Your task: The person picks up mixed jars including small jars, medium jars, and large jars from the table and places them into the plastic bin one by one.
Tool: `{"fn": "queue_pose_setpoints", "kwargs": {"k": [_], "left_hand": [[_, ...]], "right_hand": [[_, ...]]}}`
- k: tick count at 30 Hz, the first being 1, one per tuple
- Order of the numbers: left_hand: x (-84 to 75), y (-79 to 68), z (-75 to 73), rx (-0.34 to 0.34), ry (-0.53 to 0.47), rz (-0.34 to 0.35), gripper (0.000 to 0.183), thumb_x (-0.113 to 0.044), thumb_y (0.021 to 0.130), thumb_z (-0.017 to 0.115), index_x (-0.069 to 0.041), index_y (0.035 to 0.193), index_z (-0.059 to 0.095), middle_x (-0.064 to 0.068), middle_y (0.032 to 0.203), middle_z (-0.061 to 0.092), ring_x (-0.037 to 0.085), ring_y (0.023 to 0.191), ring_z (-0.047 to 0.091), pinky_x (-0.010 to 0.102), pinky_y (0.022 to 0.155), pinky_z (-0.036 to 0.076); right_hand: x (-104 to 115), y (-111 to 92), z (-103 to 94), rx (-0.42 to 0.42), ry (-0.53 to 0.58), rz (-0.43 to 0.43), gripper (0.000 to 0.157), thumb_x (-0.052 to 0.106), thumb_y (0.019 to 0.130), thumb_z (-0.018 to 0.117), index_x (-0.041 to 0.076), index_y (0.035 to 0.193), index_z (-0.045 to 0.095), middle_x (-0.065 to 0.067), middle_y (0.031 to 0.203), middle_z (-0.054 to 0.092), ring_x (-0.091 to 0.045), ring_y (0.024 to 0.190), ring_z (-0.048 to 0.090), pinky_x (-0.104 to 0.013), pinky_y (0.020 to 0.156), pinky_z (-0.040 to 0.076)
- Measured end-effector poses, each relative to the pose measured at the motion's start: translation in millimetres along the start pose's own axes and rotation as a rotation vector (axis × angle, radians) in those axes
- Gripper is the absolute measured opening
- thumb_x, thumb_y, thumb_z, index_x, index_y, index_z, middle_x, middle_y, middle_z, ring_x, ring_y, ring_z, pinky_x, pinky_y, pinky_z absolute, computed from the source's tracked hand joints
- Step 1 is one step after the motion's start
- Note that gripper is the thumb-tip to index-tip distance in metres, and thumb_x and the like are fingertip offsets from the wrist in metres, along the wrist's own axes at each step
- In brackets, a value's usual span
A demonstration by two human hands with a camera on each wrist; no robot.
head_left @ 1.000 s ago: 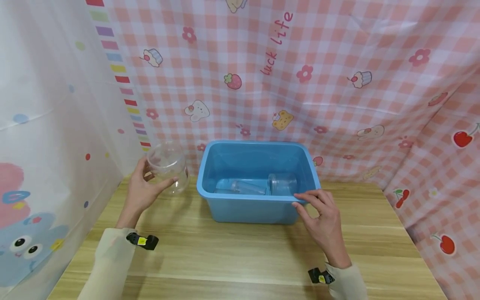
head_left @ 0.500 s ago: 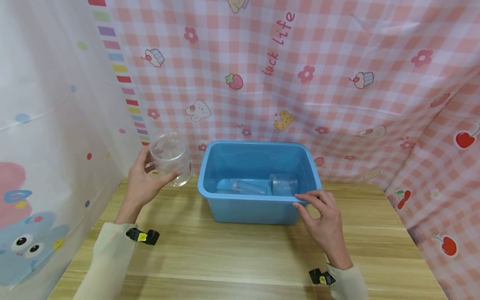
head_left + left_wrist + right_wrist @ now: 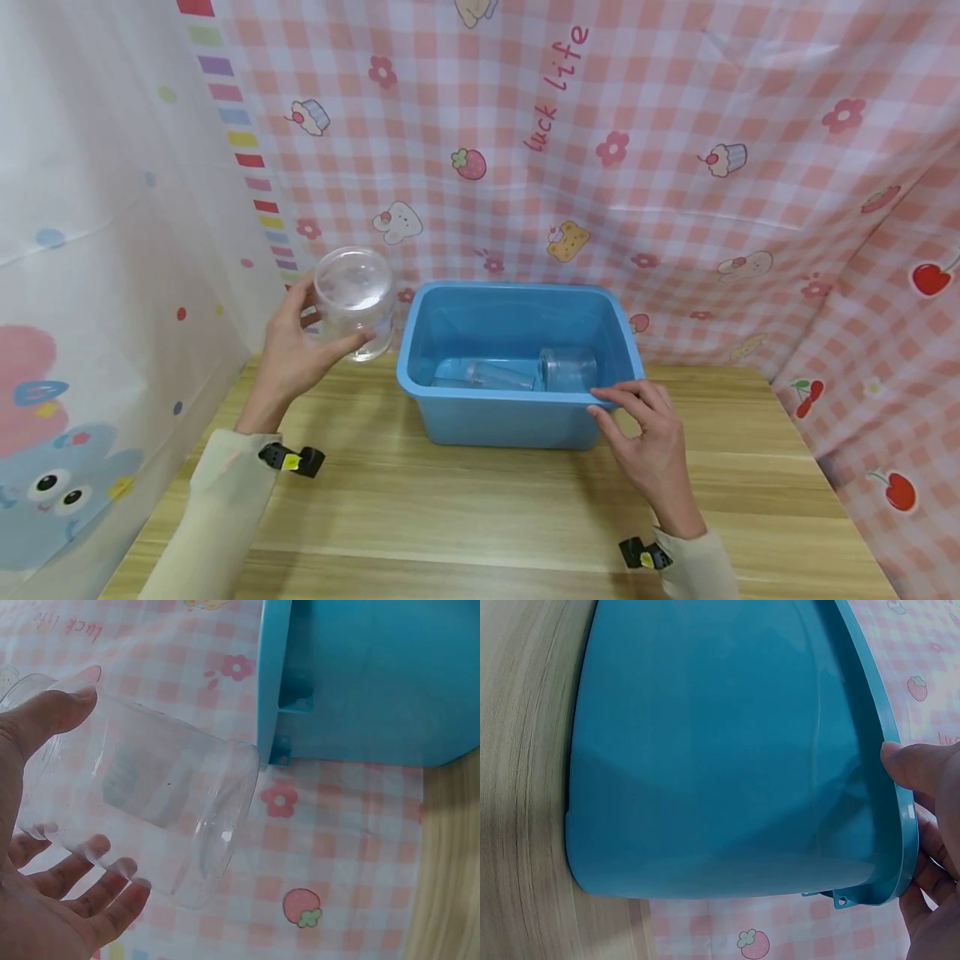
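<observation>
My left hand (image 3: 303,350) grips a clear plastic jar (image 3: 157,787) between thumb and fingers, held up left of the blue bin. The jar's round end (image 3: 354,279) faces up and toward the camera in the head view. My right hand (image 3: 648,433) pinches the front right part of the rim of the blue plastic bin (image 3: 502,425), thumb outside and fingers over the edge. Inside the bin lie a clear cylindrical jar (image 3: 568,369) on its side and a narrower clear container (image 3: 498,377).
The bin stands on a wood-grain table (image 3: 450,517) near its back edge. A pink checked cloth (image 3: 525,208) hangs behind it, and a white printed cloth (image 3: 135,250) hangs at the left. Each wrist wears a small black camera (image 3: 303,461).
My left hand has lifted the clear jar up and slightly right, tipping its round end toward the camera. The right hand stays on the bin rim.
</observation>
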State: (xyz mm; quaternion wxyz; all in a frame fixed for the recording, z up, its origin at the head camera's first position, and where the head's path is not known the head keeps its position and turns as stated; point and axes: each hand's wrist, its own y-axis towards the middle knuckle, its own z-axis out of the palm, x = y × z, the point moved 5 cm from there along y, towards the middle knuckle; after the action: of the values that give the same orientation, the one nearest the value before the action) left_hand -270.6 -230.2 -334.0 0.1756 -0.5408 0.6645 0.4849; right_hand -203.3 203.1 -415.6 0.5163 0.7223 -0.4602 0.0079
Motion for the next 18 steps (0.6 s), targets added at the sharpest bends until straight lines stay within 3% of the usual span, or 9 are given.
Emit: {"fn": "queue_pose_setpoints", "kwargs": {"k": [8, 18], "left_hand": [[-14.7, 9.5, 7.0, -0.005, 0.011, 0.09, 0.094, -0.023, 0.074, 0.093, -0.02, 0.153, 0.044, 0.008, 0.141, 0.058, 0.026, 0.126, 0.053, 0.056, 0.108, 0.047], [-30.9, 16.4, 20.4, 0.06, 0.03, 0.135, 0.1, -0.025, 0.072, 0.094, -0.019, 0.156, 0.041, 0.007, 0.147, 0.054, 0.027, 0.128, 0.052, 0.058, 0.106, 0.048]], "right_hand": [[0.2, 0.7, -0.4, -0.002, 0.006, 0.003, 0.031, 0.005, 0.078, 0.088, 0.013, 0.108, 0.081, -0.004, 0.101, 0.069, -0.018, 0.097, 0.054, -0.027, 0.083, 0.041], [-1.5, 0.7, 1.1, 0.007, -0.018, 0.018, 0.03, 0.005, 0.079, 0.087, 0.013, 0.107, 0.081, -0.004, 0.102, 0.069, -0.017, 0.097, 0.053, -0.027, 0.082, 0.041]]}}
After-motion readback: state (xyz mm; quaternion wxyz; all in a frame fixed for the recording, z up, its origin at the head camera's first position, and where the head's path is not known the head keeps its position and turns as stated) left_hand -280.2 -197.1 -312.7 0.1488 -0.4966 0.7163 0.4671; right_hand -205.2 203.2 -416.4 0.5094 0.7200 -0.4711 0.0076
